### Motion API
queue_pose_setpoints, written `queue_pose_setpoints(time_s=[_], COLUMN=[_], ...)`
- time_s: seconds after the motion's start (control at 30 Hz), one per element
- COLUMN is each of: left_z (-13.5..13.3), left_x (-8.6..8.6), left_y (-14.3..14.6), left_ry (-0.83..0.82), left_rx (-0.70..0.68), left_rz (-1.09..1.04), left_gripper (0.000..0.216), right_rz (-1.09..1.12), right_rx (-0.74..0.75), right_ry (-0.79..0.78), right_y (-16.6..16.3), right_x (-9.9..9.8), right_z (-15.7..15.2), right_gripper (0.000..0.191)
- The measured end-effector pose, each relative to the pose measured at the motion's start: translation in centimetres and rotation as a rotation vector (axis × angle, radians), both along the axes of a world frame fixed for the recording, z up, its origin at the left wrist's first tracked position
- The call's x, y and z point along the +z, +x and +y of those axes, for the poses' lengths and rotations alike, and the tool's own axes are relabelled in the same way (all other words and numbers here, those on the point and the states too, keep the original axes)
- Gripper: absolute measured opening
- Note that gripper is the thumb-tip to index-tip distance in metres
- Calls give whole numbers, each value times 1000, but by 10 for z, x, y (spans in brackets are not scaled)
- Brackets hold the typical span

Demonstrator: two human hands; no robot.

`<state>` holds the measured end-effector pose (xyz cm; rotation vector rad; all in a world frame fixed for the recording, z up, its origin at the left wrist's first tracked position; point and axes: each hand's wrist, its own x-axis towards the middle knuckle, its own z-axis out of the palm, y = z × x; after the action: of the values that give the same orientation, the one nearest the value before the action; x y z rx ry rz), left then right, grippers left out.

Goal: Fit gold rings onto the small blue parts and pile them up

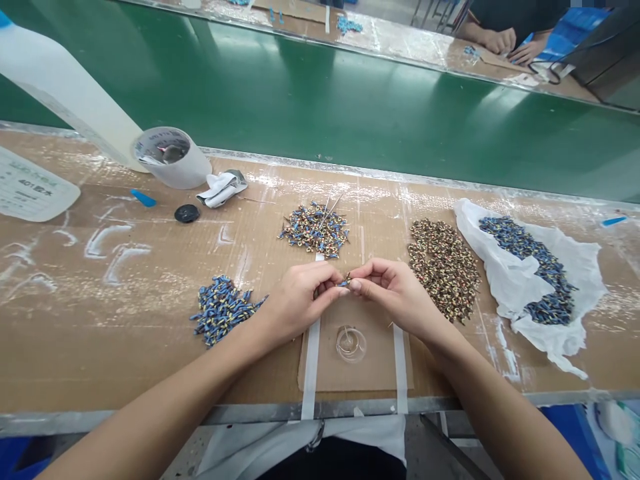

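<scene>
My left hand (305, 293) and my right hand (387, 288) meet over the middle of the cardboard-covered table, fingers pinched. Between their fingertips is a small blue and gold part (345, 281), mostly hidden. Just below stands a small clear round cup (351, 344) on a taped cardboard piece (360, 377). Beyond the hands lies a mixed pile of blue and gold parts (313, 230) with thin metal tweezers (327, 212) on top. Left of my left hand is a pile of blue and yellow parts (223, 310). A pile of brownish-gold parts (443, 270) spreads beside my right hand.
Blue parts (550, 287) lie on white crumpled cloth (515, 287) at right. At left are a white tub (193, 163), a black cap (187, 213), crumpled paper (223, 189) and translucent bottles (30, 187). Across the green strip (325, 100), another person's hands (515, 48) work.
</scene>
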<state>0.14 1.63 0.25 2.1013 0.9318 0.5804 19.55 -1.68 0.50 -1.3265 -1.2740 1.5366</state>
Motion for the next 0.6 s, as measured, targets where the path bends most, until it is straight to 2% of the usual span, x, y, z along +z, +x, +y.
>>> queue_pose_setpoints(time_s=[0.3,0.6], left_z=[2,2], left_x=[-6,-10], left_y=[-4,-3], left_ry=[144,218], left_rx=[-144,-138], left_rz=[102,109], left_gripper=[23,26], right_rz=[26,25], right_rx=[-49,3], right_ry=[54,31], right_y=[-3,-4], right_x=[-2,-5], right_z=[-2,-1], right_gripper=[17,21])
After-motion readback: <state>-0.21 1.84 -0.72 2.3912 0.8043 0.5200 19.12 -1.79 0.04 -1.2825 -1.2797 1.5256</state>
